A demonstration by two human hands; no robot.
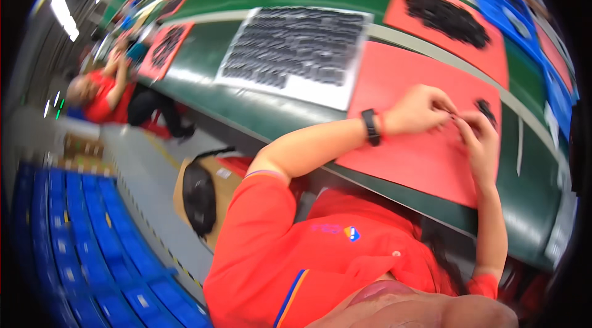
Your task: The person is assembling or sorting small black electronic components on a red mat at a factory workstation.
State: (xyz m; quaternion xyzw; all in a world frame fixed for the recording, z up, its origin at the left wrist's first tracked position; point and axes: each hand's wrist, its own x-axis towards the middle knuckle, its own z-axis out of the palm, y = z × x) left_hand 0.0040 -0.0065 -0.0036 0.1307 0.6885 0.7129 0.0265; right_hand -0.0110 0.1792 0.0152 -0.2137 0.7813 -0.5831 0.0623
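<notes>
Over the near red mat (407,168) both hands meet fingertip to fingertip. My left hand (422,111), with a black band on its wrist, has its fingers closed in a pinch. Facing it from the right, my right hand (481,137) pinches too. Whatever lies between the fingertips is too small and blurred to name. Just beyond my right hand, a little cluster of black pieces (486,109) rests on the mat. To the left of the mat lies a white sheet (314,95) covered with rows of small black parts (296,44).
Another red mat (394,10) farther back carries a heap of black parts (447,20). Blue trays (509,16) line the far right of the green table (259,121). A co-worker in red (102,94) sits at the left. Blue bins (92,235) and a black bag (200,195) are on the floor side.
</notes>
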